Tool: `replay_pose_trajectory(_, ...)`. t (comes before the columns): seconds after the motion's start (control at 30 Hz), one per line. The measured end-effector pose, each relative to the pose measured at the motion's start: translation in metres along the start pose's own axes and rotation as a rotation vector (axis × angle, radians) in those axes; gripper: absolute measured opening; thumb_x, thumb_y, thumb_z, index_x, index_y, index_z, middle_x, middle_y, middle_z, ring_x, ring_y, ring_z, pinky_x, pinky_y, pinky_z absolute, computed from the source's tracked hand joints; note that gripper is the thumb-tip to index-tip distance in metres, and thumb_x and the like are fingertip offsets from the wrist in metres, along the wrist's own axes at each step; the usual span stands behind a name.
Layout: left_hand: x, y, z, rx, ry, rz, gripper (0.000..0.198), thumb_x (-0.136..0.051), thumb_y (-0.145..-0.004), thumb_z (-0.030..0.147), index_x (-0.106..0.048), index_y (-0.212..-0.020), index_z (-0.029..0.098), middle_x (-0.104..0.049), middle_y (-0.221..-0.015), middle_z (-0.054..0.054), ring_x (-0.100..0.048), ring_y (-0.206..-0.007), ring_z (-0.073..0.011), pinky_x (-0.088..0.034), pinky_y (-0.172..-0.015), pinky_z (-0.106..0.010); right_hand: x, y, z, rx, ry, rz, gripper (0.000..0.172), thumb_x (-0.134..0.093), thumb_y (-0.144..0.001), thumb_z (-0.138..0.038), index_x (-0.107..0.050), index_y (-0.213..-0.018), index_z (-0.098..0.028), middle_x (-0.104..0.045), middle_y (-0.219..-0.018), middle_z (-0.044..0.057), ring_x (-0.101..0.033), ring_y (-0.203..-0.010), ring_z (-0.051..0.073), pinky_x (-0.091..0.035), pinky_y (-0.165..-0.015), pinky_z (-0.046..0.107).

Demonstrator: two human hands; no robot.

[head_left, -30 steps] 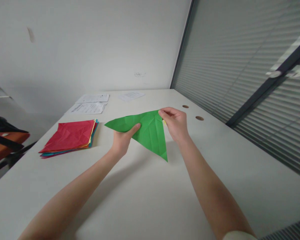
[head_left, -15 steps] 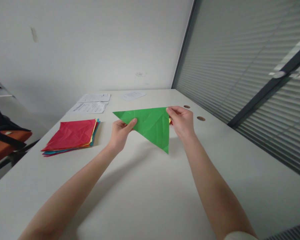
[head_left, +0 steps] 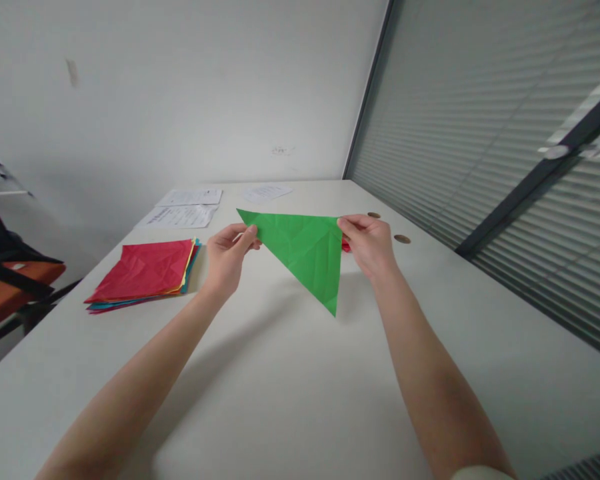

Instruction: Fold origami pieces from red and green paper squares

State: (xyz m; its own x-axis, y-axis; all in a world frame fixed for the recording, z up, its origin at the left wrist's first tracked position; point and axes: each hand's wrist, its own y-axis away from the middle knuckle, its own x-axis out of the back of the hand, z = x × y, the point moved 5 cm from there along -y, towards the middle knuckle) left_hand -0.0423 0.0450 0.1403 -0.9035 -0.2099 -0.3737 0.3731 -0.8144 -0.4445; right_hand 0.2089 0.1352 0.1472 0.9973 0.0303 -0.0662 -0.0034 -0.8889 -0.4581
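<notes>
A green sheet of paper [head_left: 303, 250], folded into a triangle with crease lines across it, is held up above the white table. My left hand [head_left: 227, 250] pinches its slanted lower edge near the left point, thumb in front. At the upper right corner, my right hand [head_left: 370, 240] grips the paper between thumb and fingers. One corner hangs downward between the hands, nearer the right. Behind the paper's right edge, a small red thing [head_left: 346, 246] shows in part; most of it is hidden.
To the left lies a stack of coloured paper sheets [head_left: 145, 270], red on top. Printed pages [head_left: 183, 215] lie at the table's far left. Two round holes, one a cable hole [head_left: 403, 239], are at the right edge beside the blinds [head_left: 480, 113]. An orange-seated chair [head_left: 17, 287] stands left.
My left hand has slid left along the paper's lower edge toward its point. The triangle has shifted slightly right and its top edge has tilted. The right hand keeps its corner.
</notes>
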Motion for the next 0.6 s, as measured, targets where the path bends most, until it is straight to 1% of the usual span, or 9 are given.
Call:
replay_pose_trajectory(0.13,0.0037,-0.0033,0.0043,-0.012,0.022,0.029,0.025,-0.082,-0.064,0.034,-0.064,-0.064,0.017,-0.059,-0.057,0.003,-0.054,-0.054,-0.0074,-0.044,-0.058,-0.022,0.003,-0.0008,-0.0014,0.003,-0.006,-0.012,0.023,-0.078,-0.064,-0.038,-0.073,-0.073,-0.017,-0.062,-0.059,-0.001,-0.053,-0.053,0.011,-0.043,-0.05,0.025)
replay_pose_trajectory(0.27,0.0044,-0.0043,0.0025,0.026,0.053,0.03,0.027,-0.081,-0.063,0.031,-0.059,-0.058,0.017,-0.055,-0.055,0.004,-0.052,-0.053,-0.0066,-0.043,-0.057,-0.021,0.0068,-0.0027,-0.0016,0.021,-0.02,-0.03,0.022,-0.079,-0.064,-0.037,-0.073,-0.073,-0.018,-0.063,-0.06,-0.001,-0.056,-0.056,0.011,-0.046,-0.056,0.027)
replay_pose_trajectory(0.33,0.0053,-0.0046,-0.0004,0.055,0.058,0.046,0.026,-0.081,-0.062,0.029,-0.058,-0.059,0.018,-0.053,-0.055,0.004,-0.051,-0.053,-0.0066,-0.042,-0.057,-0.021,0.0076,-0.0029,-0.0021,0.029,-0.019,-0.036,0.022,-0.079,-0.065,-0.037,-0.073,-0.074,-0.018,-0.063,-0.06,-0.001,-0.056,-0.056,0.011,-0.047,-0.057,0.027)
replay_pose_trajectory(0.47,0.0081,-0.0057,-0.0033,0.075,0.058,0.091,0.024,-0.081,-0.059,0.026,-0.058,-0.063,0.018,-0.053,-0.056,0.005,-0.052,-0.053,-0.0068,-0.041,-0.056,-0.021,0.0074,-0.0019,-0.0025,0.024,0.015,-0.048,0.022,-0.079,-0.065,-0.036,-0.073,-0.074,-0.017,-0.062,-0.059,-0.001,-0.055,-0.054,0.011,-0.045,-0.053,0.026)
replay_pose_trajectory(0.6,0.0102,-0.0077,-0.0046,0.063,0.0,0.097,0.023,-0.076,-0.064,0.032,-0.057,-0.065,0.019,-0.053,-0.058,0.004,-0.05,-0.052,-0.0067,-0.041,-0.055,-0.021,0.0084,-0.0018,-0.0022,0.015,0.048,-0.052,0.022,-0.078,-0.065,-0.037,-0.073,-0.074,-0.017,-0.062,-0.059,0.0,-0.055,-0.054,0.011,-0.043,-0.051,0.026)
